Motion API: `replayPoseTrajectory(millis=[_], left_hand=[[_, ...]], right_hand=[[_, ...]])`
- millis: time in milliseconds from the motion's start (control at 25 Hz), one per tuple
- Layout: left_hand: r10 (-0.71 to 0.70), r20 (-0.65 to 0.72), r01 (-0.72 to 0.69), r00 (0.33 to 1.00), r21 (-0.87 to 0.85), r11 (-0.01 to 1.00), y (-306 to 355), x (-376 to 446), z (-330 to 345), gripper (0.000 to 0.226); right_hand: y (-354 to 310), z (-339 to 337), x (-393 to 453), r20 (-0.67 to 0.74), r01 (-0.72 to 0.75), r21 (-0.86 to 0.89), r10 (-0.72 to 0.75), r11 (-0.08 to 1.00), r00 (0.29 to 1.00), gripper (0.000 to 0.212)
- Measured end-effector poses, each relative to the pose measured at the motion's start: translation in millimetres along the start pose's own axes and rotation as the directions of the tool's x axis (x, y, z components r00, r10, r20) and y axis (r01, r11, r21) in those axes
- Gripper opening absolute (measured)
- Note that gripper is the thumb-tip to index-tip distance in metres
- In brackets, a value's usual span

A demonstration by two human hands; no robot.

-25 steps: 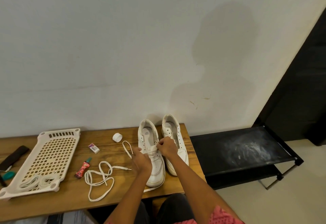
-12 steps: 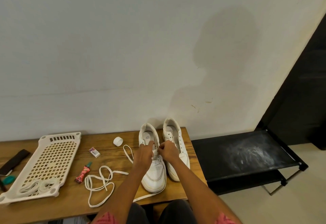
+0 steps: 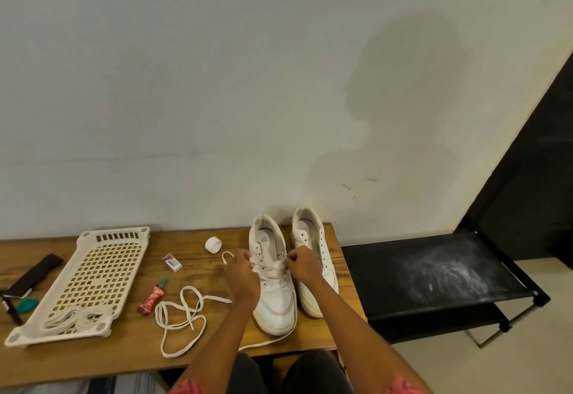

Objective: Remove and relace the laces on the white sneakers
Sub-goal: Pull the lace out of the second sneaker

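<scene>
Two white sneakers stand side by side at the right end of the wooden table (image 3: 108, 359), toes toward me. The left sneaker (image 3: 276, 300) carries a white lace (image 3: 273, 269) across its lower eyelets. My left hand (image 3: 243, 272) pinches that lace at the shoe's left side, and a loop of it trails beyond my fingers. My right hand (image 3: 302, 265) pinches the lace at the shoe's right side. One lace end runs under the toe to the table's front edge. The right sneaker (image 3: 313, 248) has bare eyelets. A loose white lace (image 3: 183, 313) lies coiled on the table.
A white perforated plastic tray (image 3: 93, 272) holding bundled laces lies at the left. A red tube (image 3: 153, 296), a small box (image 3: 172, 262) and a white tape roll (image 3: 213, 244) sit between tray and shoes. A black shoe rack (image 3: 434, 279) stands to the right of the table.
My hands have drawn apart to either side of the left sneaker, pulling the lace taut across it. The view has shifted slightly.
</scene>
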State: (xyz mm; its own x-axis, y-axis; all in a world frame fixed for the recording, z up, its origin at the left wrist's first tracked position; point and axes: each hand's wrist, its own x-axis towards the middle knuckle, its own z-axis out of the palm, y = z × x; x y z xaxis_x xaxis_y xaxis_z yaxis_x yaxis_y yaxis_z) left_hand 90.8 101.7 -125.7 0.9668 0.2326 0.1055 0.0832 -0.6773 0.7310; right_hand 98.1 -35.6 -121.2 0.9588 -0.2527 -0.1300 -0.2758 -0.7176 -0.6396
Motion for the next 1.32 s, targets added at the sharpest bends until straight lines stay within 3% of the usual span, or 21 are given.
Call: replayPoseTrajectory(millis=[80, 120, 160, 280, 360, 400, 560, 760, 840, 880, 960, 1040, 1120, 1240, 1320], left_hand=[[-0.281, -0.049, 0.276, 0.958, -0.091, 0.957, -12, 1, -7, 0.024], [-0.346, -0.017, 0.345, 0.938, -0.055, 0.937, -17, 1, -9, 0.025], [-0.328, 0.046, 0.327, 0.943, 0.036, 0.944, -19, 0, -9, 0.027], [-0.049, 0.114, 0.021, 0.992, 0.241, 0.970, -1, -1, -12, 0.036], [0.188, 0.186, -0.219, 0.964, 0.162, 0.962, 11, 3, -8, 0.036], [0.243, 0.223, -0.272, 0.944, 0.108, 0.956, 19, 3, -7, 0.035], [0.250, 0.421, -0.375, 0.872, 0.245, 0.894, 26, 8, 8, 0.032], [0.296, 0.299, -0.365, 0.907, 0.209, 0.907, 14, 3, 8, 0.026], [0.226, 0.102, -0.237, 0.969, 0.113, 0.965, 4, 1, -1, 0.022], [0.082, -0.012, -0.081, 0.997, 0.036, 0.996, -4, 3, -9, 0.019], [-0.279, -0.108, 0.272, 0.954, -0.074, 0.959, -28, 8, -24, 0.019], [-0.429, -0.088, 0.429, 0.899, -0.017, 0.903, -48, 12, -31, 0.029], [-0.318, -0.084, 0.323, 0.944, 0.057, 0.945, -41, 12, -29, 0.036], [-0.022, -0.064, 0.008, 0.998, -0.212, 0.977, -9, 7, -15, 0.036], [0.171, 0.100, -0.145, 0.980, -0.227, 0.963, 10, 0, -5, 0.042]], right_hand=[[1, 0, -1, -0.002, -0.005, 0.014, 0.005, 1.000, 1.000, 0.018], [-1, 0, -2, -0.005, -0.012, 0.016, 0.012, 1.000, 1.000, 0.018], [-2, -1, -3, -0.010, -0.018, 0.015, 0.018, 1.000, 1.000, 0.018], [-4, -1, -5, -0.002, -0.016, 0.001, 0.016, 1.000, 1.000, 0.019], [-4, -1, -4, 0.009, -0.010, 0.004, 0.010, 1.000, 1.000, 0.020], [-5, -1, -4, 0.012, -0.008, 0.005, 0.007, 1.000, 1.000, 0.021], [-5, 0, -4, -0.005, -0.006, 0.009, 0.006, 1.000, 1.000, 0.023], [-1, -1, -3, -0.005, 0.005, 0.020, -0.005, 1.000, 1.000, 0.022], [1, -2, -4, -0.008, -0.004, 0.026, 0.004, 1.000, 1.000, 0.020], [1, -2, -4, -0.012, -0.004, 0.029, 0.005, 1.000, 1.000, 0.019], [1, -1, -4, -0.015, -0.014, 0.035, 0.015, 0.999, 1.000, 0.018], [-3, 0, -6, -0.011, -0.027, 0.032, 0.028, 0.999, 1.000, 0.019], [-4, 0, -6, -0.012, -0.032, 0.036, 0.032, 0.999, 0.999, 0.020], [-4, -1, -7, -0.009, -0.024, 0.035, 0.024, 0.999, 1.000, 0.020], [-3, -1, -6, -0.012, -0.015, 0.038, 0.016, 0.999, 1.000, 0.020]])
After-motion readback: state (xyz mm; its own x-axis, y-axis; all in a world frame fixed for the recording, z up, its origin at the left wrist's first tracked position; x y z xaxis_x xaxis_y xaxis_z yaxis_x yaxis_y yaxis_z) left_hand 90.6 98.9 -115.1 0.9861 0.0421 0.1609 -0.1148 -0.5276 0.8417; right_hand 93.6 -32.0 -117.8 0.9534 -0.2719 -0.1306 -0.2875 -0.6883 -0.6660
